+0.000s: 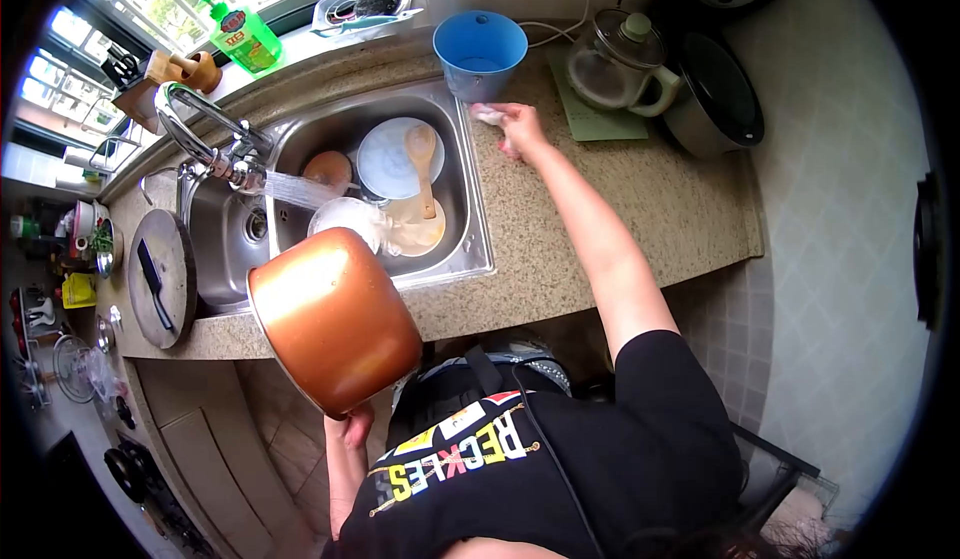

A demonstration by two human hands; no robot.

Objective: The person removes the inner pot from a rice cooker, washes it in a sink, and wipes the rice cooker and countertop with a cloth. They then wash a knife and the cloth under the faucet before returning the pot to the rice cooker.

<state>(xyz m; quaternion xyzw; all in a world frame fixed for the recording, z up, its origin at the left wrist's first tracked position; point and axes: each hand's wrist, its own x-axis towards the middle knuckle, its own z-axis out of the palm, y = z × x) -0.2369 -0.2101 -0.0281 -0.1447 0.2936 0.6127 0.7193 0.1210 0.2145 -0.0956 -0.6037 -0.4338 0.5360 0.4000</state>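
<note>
My left hand [350, 425] grips a large copper-coloured pot [335, 319] by its lower edge; the pot is tilted on its side in front of the sink, and most of those fingers are hidden behind it. Out over the counter, my right hand [520, 129] is closed around something small and whitish, perhaps sudsy, beside a blue bucket [480, 54]. In the sink [470, 229], water runs from the faucet [200, 144] towards a white bowl [345, 217]. A white plate [385, 149] and a wooden spatula [422, 159] lie there too.
A round cutting board [178, 289] with a black-handled knife [153, 281] rests left of the sink. Green soap bottle [243, 37] stands on the sill. A glass kettle [612, 64] and a dark-lidded pot [715, 99] occupy the counter's right.
</note>
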